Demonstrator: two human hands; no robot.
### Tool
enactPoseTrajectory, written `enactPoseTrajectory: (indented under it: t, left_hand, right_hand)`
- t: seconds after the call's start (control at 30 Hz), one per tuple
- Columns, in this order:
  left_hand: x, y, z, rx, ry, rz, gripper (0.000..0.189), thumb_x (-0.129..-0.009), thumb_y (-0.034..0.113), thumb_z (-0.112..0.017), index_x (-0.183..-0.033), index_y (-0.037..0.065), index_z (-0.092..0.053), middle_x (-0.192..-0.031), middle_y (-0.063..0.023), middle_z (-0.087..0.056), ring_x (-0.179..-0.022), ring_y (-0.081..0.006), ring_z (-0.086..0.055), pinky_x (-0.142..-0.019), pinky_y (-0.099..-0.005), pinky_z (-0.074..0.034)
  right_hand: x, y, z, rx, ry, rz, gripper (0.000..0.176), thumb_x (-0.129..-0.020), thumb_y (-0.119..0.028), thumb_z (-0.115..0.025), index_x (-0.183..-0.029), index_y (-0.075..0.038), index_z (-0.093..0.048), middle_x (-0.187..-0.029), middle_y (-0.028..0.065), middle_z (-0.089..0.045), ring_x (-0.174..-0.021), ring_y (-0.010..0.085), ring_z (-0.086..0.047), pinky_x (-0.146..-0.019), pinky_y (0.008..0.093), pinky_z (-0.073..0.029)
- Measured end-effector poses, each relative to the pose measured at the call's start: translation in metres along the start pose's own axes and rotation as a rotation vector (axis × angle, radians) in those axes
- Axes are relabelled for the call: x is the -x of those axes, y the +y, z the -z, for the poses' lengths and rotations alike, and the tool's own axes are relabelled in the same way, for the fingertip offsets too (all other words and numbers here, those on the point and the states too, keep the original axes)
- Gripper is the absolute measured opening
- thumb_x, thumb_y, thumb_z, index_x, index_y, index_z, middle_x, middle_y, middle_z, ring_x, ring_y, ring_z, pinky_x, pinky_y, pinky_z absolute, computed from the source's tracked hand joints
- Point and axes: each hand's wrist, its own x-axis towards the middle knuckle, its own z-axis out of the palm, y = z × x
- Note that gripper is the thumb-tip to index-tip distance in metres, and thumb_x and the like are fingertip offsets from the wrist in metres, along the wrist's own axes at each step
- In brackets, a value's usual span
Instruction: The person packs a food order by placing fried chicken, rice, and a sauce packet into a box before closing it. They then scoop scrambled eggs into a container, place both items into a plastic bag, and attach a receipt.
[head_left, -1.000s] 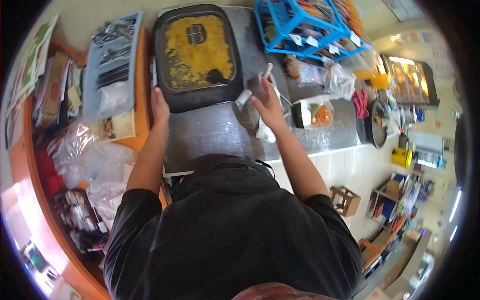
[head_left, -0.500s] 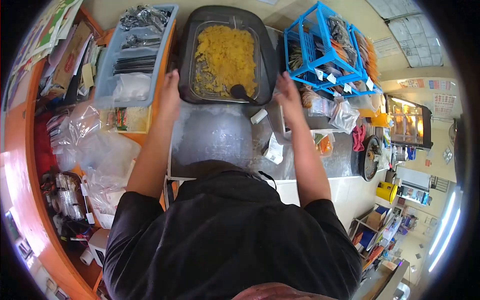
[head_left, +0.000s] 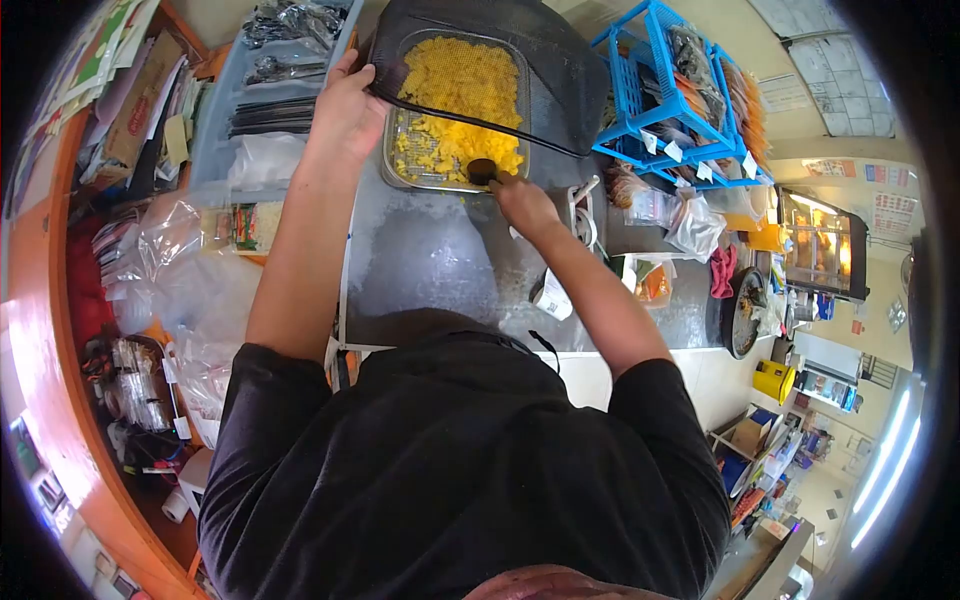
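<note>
My left hand grips the near left edge of a dark mesh food cover, which is tilted up at the front. Under it, a clear rectangular tray holds crumbly yellow food, partly seen through the mesh. My right hand is closed around the handle of a black spoon at the tray's near right corner. The spoon's head rests against the yellow food.
Left of the tray stands a pale blue divided bin with wrapped utensils. Blue plastic baskets with packets stand on the right. A paper roll with a printed label lies on the grey counter. Clear plastic bags lie at left.
My left hand has moved up and taken hold of the cover, raising its near edge. My right hand has moved left from beside the cover and taken the spoon's handle.
</note>
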Motion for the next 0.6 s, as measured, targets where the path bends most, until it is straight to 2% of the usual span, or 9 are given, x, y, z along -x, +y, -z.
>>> enactPoseTrajectory:
  t: [0.03, 0.13, 0.23, 0.27, 0.37, 0.4, 0.53, 0.6]
  left_hand:
    - [0.0, 0.002, -0.001, 0.003, 0.01, -0.002, 0.046, -0.1, -0.003, -0.041, -0.144, 0.001, -0.029, -0.135, -0.0229, -0.049, -0.119, -0.0322, -0.058, -0.103, -0.0465, -0.05]
    - [-0.004, 0.004, -0.003, 0.023, 0.018, -0.02, 0.048, -0.1, -0.003, -0.04, -0.146, 0.001, -0.026, -0.135, -0.0244, -0.048, -0.119, -0.0335, -0.058, -0.104, -0.0465, -0.05]
    - [-0.011, -0.001, 0.002, 0.059, 0.011, -0.03, 0.049, -0.1, -0.005, -0.039, -0.146, 0.001, -0.023, -0.137, -0.025, -0.044, -0.12, -0.0347, -0.056, -0.103, -0.0484, -0.051]
    - [-0.012, -0.001, 0.003, 0.071, 0.008, -0.033, 0.049, -0.1, -0.005, -0.038, -0.146, 0.001, -0.021, -0.139, -0.025, -0.042, -0.121, -0.0351, -0.056, -0.102, -0.0494, -0.052]
    - [-0.006, 0.0, -0.002, 0.105, 0.077, -0.048, 0.049, -0.1, -0.004, -0.04, -0.146, 0.001, -0.024, -0.133, -0.026, -0.049, -0.117, -0.0341, -0.058, -0.103, -0.0468, -0.051]
    - [-0.007, 0.001, -0.001, 0.11, 0.077, -0.045, 0.048, -0.1, -0.004, -0.039, -0.146, 0.001, -0.025, -0.133, -0.0256, -0.049, -0.117, -0.0338, -0.058, -0.102, -0.0466, -0.051]
    - [-0.008, -0.003, 0.008, 0.14, 0.068, -0.025, 0.049, -0.1, -0.005, -0.039, -0.146, 0.003, -0.024, -0.136, -0.0256, -0.045, -0.118, -0.0345, -0.057, -0.1, -0.0478, -0.053]
    - [-0.009, -0.005, 0.01, 0.154, 0.055, -0.02, 0.05, -0.1, -0.005, -0.038, -0.147, 0.005, -0.022, -0.138, -0.0261, -0.042, -0.118, -0.0351, -0.057, -0.099, -0.0487, -0.054]
  right_hand:
    - [-0.007, 0.002, 0.006, 0.032, -0.07, 0.017, 0.036, -0.088, -0.003, -0.052, -0.12, -0.01, -0.066, -0.106, 0.0173, -0.067, -0.092, 0.0356, -0.069, -0.078, 0.0458, -0.057]
    - [-0.022, 0.006, 0.036, -0.053, -0.006, -0.043, 0.032, -0.086, -0.001, -0.052, -0.115, -0.005, -0.066, -0.101, 0.0184, -0.068, -0.088, 0.0379, -0.07, -0.076, 0.0471, -0.057]
    - [-0.059, 0.009, 0.031, -0.214, 0.217, -0.098, 0.026, -0.087, -0.001, -0.051, -0.109, -0.003, -0.065, -0.097, 0.0195, -0.068, -0.088, 0.0391, -0.069, -0.076, 0.0478, -0.057]
    - [-0.072, 0.003, 0.036, -0.175, 0.321, -0.07, 0.019, -0.089, -0.005, -0.053, -0.104, -0.001, -0.064, -0.099, 0.0218, -0.069, -0.087, 0.0363, -0.071, -0.076, 0.0463, -0.058]
    - [-0.109, -0.015, 0.027, -0.05, 0.211, -0.083, 0.021, -0.089, -0.007, -0.054, -0.107, -0.001, -0.064, -0.098, 0.0219, -0.069, -0.087, 0.0352, -0.071, -0.075, 0.0453, -0.059]
    - [-0.11, -0.023, 0.024, 0.049, 0.071, -0.106, 0.022, -0.09, -0.008, -0.053, -0.104, -0.001, -0.067, -0.1, 0.0214, -0.07, -0.087, 0.0337, -0.072, -0.076, 0.0435, -0.059]
    - [-0.11, -0.034, -0.018, 0.045, 0.003, 0.06, 0.022, -0.09, -0.009, -0.052, -0.096, 0.0, -0.071, -0.095, 0.0203, -0.071, -0.089, 0.033, -0.072, -0.078, 0.0423, -0.06]
    - [-0.108, -0.04, -0.018, 0.002, -0.054, 0.048, 0.021, -0.089, -0.008, -0.054, -0.098, -0.002, -0.072, -0.096, 0.0212, -0.071, -0.089, 0.0341, -0.072, -0.078, 0.0429, -0.06]
